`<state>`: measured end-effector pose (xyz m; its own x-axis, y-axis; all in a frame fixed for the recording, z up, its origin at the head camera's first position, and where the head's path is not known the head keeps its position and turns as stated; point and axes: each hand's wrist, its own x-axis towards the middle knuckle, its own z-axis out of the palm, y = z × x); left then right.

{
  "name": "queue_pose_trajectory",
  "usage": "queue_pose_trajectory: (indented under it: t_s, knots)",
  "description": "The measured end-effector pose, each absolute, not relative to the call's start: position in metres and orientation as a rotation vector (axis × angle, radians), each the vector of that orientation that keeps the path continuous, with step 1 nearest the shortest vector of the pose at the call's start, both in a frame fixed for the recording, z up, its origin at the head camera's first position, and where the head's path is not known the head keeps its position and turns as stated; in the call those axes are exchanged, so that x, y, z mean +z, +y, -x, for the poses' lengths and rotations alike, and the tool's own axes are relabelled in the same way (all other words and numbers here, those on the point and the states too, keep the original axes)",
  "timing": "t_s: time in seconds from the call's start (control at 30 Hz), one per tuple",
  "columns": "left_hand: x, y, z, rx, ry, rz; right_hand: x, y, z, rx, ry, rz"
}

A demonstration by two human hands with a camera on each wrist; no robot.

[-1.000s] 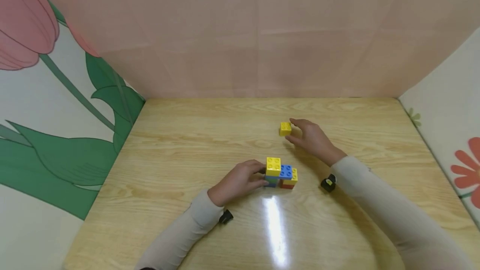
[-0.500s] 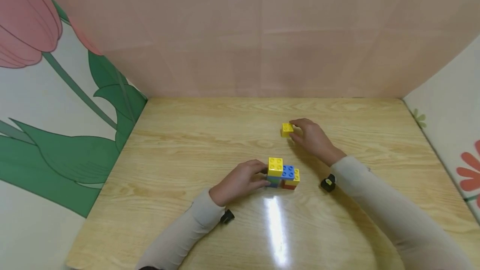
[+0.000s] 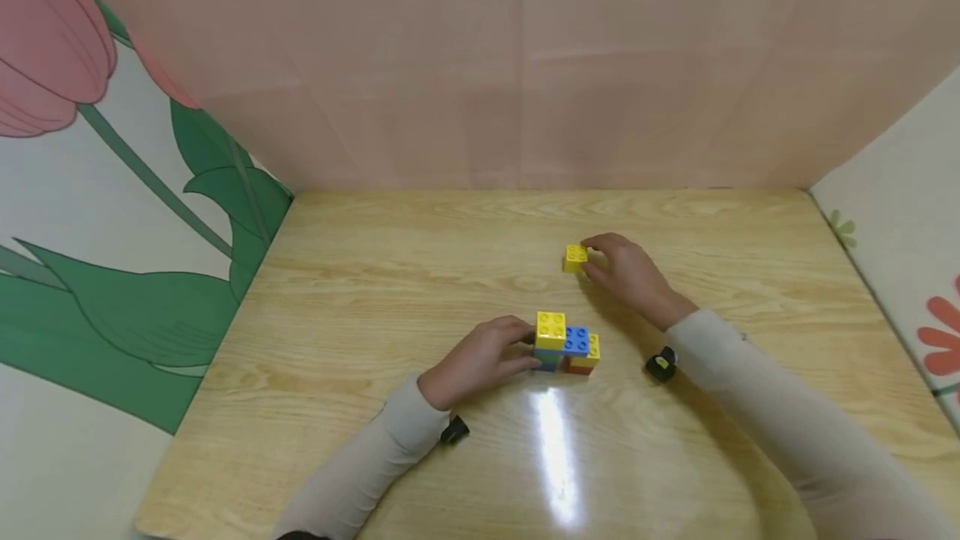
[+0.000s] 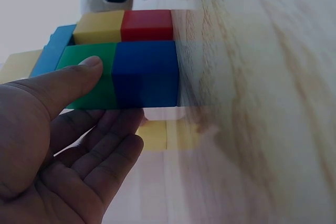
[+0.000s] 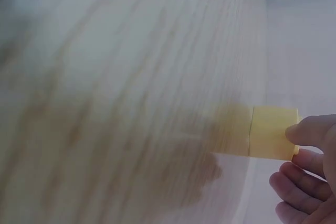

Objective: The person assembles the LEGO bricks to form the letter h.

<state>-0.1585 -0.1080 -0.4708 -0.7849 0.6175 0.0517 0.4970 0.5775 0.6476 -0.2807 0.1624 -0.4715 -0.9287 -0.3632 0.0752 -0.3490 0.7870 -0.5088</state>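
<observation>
A small toy-brick structure stands on the wooden table. Its taller left column has a yellow brick (image 3: 551,330) on top and, lower down, a green brick (image 4: 86,90) over a dark blue brick (image 4: 146,74). A blue brick (image 3: 576,342) bridges across to a shorter column of yellow over red brick (image 4: 147,25). My left hand (image 3: 480,363) holds the taller column, thumb on the green brick and fingers around the far side. Farther back, my right hand (image 3: 630,277) pinches a separate yellow brick (image 5: 270,132) between thumb and forefinger, and that brick rests on the table.
The wooden table (image 3: 375,273) reaches back to a pink cloth wall (image 3: 517,107). Printed flower panels flank it at left and right. Black wrist devices (image 3: 661,364) sit under both sleeves. A bright light reflection lies on the tabletop in front of the structure.
The thumb and forefinger of my right hand have come together on the separate yellow brick. The left hand and the brick structure stay in place; the head view shifts slightly.
</observation>
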Motion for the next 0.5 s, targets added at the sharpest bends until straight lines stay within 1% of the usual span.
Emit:
queue_pose_trajectory:
  t_s: [0.5]
  knots:
    - [-0.4691, -0.1078, 0.1583, 1.004, 2.621, -0.926, -0.4660, 0.1651, 0.2707, -0.806, 2.957, 0.571]
